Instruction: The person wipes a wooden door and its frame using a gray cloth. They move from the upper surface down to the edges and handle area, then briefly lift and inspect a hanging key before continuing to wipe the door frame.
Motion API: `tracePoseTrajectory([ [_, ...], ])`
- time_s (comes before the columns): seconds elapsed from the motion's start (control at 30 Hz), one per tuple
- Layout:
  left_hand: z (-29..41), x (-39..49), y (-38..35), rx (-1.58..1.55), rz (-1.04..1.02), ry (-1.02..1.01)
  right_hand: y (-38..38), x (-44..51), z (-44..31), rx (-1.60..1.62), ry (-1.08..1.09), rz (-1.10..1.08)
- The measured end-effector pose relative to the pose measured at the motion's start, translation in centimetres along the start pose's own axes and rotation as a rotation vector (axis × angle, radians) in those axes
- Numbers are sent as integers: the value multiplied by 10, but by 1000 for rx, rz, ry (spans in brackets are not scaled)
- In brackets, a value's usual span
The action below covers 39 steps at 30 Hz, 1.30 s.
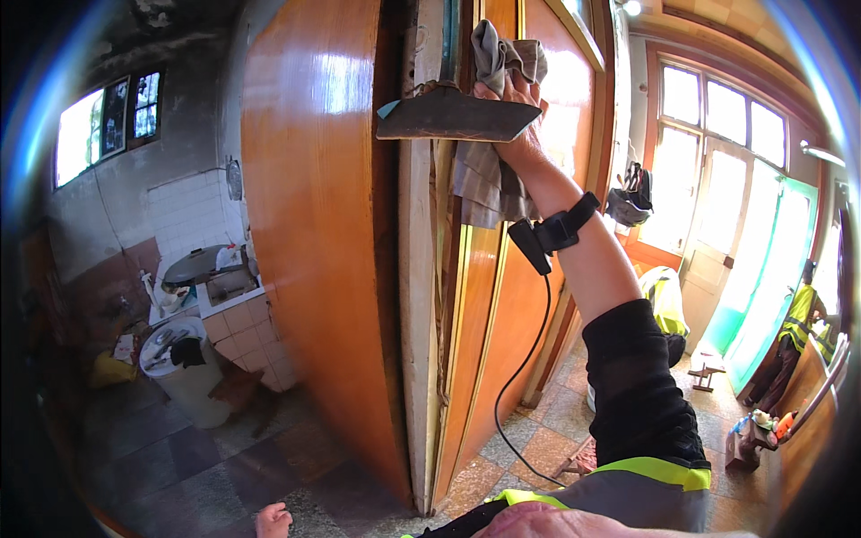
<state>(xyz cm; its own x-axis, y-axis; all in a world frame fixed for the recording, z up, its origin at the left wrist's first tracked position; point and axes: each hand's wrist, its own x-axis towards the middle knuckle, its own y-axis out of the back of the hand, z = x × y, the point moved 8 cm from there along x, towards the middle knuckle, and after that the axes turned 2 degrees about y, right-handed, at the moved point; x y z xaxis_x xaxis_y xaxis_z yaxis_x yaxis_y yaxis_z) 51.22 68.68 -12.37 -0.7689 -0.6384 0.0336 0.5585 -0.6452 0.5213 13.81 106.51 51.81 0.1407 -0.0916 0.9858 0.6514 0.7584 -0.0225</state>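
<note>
My right hand [521,111] is raised against the orange varnished wood panel, its fingers on a bunched grey-brown striped cloth [501,60]. Part of the cloth hangs below the hand, over the panel's gold trim. A dark flat board or flap [457,120] juts out in front of the door frame post [418,269] and hides part of the hand. A black strap with a cabled device [555,232] sits on my right forearm. Low in the view, my left hand [273,520] hangs near the floor side with curled fingers; nothing shows in it, and its lower part is cut off.
An orange wooden door [316,235] stands left of the post. Beyond it are a white bin [195,383] and a tiled counter with a sink [232,286]. At the right, a person in a yellow vest [798,316] stands by a green door [773,269], near a small wooden stool [742,450].
</note>
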Motion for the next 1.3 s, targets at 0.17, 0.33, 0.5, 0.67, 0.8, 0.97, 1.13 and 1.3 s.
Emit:
tracePoseTrajectory([
  [0.17,-20,-4,-6,38,-6,83,-3,-8,-7,-120,40,-64],
  [0.33,-23,-16,-4,85,-29,111,4,-55,-22,57,-64,-113],
  [0.5,-14,-26,4,-86,34,-50,17,-82,-23,106,19,-100],
  [0.67,-29,-19,5,17,-80,178,37,-6,28,161,-2,-32],
  [0.8,-25,-28,11,1,-80,173,33,55,16,17,249,19],
  [0.97,-47,-50,12,4,-59,229,20,63,-3,19,337,151],
  [1.13,-64,-57,14,32,-60,156,18,37,10,-41,252,25],
  [1.3,-53,-50,13,51,-36,82,34,65,2,-302,315,-76],
])
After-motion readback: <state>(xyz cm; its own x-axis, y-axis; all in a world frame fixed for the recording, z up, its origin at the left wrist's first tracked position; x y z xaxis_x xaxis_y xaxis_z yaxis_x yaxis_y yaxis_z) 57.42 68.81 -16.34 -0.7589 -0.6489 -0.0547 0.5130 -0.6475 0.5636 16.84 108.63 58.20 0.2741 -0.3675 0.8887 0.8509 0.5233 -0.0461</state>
